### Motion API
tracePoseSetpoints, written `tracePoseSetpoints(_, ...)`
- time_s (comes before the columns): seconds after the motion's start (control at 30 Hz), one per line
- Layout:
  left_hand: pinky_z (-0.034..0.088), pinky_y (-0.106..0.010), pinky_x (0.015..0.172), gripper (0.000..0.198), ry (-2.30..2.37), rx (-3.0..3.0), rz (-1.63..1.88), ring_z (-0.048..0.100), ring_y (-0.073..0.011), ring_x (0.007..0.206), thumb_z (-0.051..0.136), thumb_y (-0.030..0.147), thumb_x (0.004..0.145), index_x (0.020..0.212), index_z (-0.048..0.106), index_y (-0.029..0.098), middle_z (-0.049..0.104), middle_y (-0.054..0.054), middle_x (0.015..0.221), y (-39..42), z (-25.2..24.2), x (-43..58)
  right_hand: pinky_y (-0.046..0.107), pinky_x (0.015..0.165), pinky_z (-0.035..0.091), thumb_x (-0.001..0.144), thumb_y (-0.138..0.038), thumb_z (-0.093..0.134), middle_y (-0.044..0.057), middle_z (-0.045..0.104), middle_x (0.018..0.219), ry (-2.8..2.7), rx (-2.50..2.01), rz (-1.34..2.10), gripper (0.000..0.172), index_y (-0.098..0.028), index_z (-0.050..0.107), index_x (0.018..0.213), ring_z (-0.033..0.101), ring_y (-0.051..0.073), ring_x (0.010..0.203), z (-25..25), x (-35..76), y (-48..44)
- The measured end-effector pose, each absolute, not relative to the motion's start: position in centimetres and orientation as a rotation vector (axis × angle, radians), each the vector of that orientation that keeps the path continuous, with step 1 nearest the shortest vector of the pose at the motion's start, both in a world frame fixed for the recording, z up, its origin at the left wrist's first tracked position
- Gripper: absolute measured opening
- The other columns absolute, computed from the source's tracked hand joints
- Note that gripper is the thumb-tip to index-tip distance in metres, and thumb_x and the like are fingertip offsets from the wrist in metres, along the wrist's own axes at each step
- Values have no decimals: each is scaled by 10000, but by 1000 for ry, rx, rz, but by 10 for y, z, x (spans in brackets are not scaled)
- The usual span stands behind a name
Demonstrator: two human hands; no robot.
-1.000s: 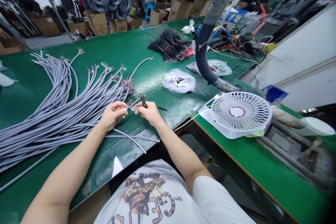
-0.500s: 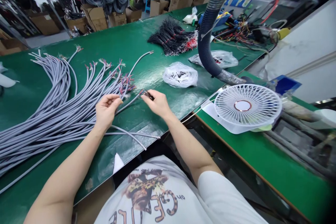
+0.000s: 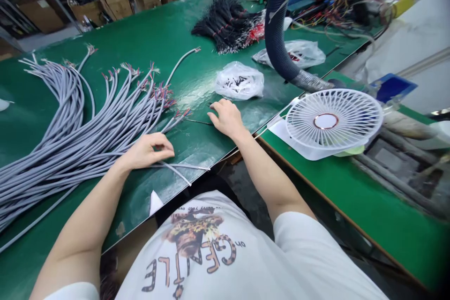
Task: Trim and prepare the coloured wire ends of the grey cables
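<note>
My left hand (image 3: 149, 150) rests low over the near edge of a bundle of grey cables (image 3: 101, 136). Its fingers are loosely curled, with a gap to the thumb, and nothing shows between them. Two cable ends stick out to the right beneath it. My right hand (image 3: 227, 117) is over the green table, right of the cables, thumb and fingers apart. A thin dark tool (image 3: 198, 122) lies on the table, one end reaching under my right hand; its kind cannot be made out. Stripped cable ends with red and blue wires (image 3: 181, 115) lie between my hands.
Beyond my right hand lie a clear plastic bag with small black parts (image 3: 239, 80) and a second bag (image 3: 298, 52). Black wire bundles (image 3: 228, 21) are farther back. A ribbed hose (image 3: 276, 23) hangs down near a white fan (image 3: 333, 122) on the right.
My right hand has moved right, away from the wire ends, and has let go of the dark tool. My left hand has moved away from the wires, toward me. The view has tilted down.
</note>
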State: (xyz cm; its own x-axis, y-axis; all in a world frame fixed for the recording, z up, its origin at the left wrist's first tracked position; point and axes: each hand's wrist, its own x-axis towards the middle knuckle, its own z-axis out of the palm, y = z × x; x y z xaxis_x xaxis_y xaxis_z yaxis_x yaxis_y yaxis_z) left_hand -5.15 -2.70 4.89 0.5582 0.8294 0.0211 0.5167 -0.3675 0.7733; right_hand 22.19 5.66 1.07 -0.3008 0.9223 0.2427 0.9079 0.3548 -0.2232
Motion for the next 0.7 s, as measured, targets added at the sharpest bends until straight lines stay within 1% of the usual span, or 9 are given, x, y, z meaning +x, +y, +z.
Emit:
tracePoseSetpoints(0.1, 423, -268, 730, 204, 851, 2200, 226, 553, -170, 773, 685, 390, 774, 838, 688, 196, 636, -44, 790, -42, 56, -35, 349, 772, 399, 889, -328, 539, 120, 620, 970, -2451, -1511, 164, 225, -156, 637, 997, 530, 255, 912, 14, 217, 41)
tracePoseSetpoints(0.2, 401, -281, 748, 210, 829, 2343, 119, 526, -181, 790, 621, 397, 830, 824, 672, 194, 605, -49, 785, -47, 49, -23, 342, 748, 400, 886, -261, 537, 127, 619, 989, -2527, -1504, 165, 165, -152, 631, 968, 529, 260, 929, 12, 210, 33)
tracePoseSetpoints(0.3, 405, -257, 714, 249, 933, 2284, 245, 533, -158, 742, 547, 403, 878, 840, 650, 179, 610, -44, 795, -45, 40, -21, 341, 749, 401, 909, -183, 456, 148, 620, 1006, -2516, -1539, 167, 172, -129, 611, 961, 530, 262, 939, 9, 207, 33)
tracePoseSetpoints(0.4, 392, -221, 602, 298, 1151, 2071, 453, 508, -120, 600, 501, 427, 897, 897, 646, 167, 622, -11, 709, -39, 36, -25, 345, 768, 403, 914, -172, 422, 152, 626, 989, -2418, -1541, 257, 173, -124, 584, 952, 541, 254, 916, 8, 211, 35)
tracePoseSetpoints(0.47, 383, -216, 569, 336, 1231, 1944, 554, 486, -112, 547, 479, 432, 903, 954, 664, 156, 620, 0, 646, -35, 33, -28, 326, 753, 413, 916, -176, 402, 113, 642, 916, -2250, -1510, 431, 172, -141, 555, 988, 564, 221, 835, 7, 217, 33)
tracePoseSetpoints(0.53, 391, -216, 578, 375, 1227, 1844, 636, 488, -112, 553, 474, 425, 901, 1066, 661, 144, 629, -4, 648, -32, 28, -28, 300, 721, 421, 915, -182, 378, 56, 638, 812, -2046, -1442, 613, 198, -158, 530, 1039, 570, 182, 727, 7, 222, 26)
tracePoseSetpoints(0.6, 388, -216, 573, 423, 1202, 1756, 702, 472, -106, 546, 491, 415, 888, 1179, 624, 139, 620, 0, 652, -29, 22, -29, 283, 692, 424, 917, -212, 363, 14, 614, 734, -1885, -1365, 711, 239, -172, 530, 1084, 551, 155, 643, 7, 224, 15)
tracePoseSetpoints(0.63, 379, -213, 560, 444, 1194, 1718, 727, 451, -99, 529, 501, 410, 882, 1217, 605, 138, 606, 7, 641, -28, 19, -29, 280, 688, 426, 920, -238, 366, 10, 612, 735, -1830, -1326, 730, 257, -177, 540, 1100, 544, 148, 631, 7, 223, 8)
tracePoseSetpoints(0.7, 355, -209, 531, 467, 1195, 1660, 762, 406, -89, 493, 512, 399, 878, 1260, 581, 140, 570, 25, 604, -26, 14, -29, 278, 693, 434, 928, -295, 382, 23, 630, 798, -1768, -1248, 758, 275, -188, 576, 1091, 547, 142, 648, 7, 219, -5)
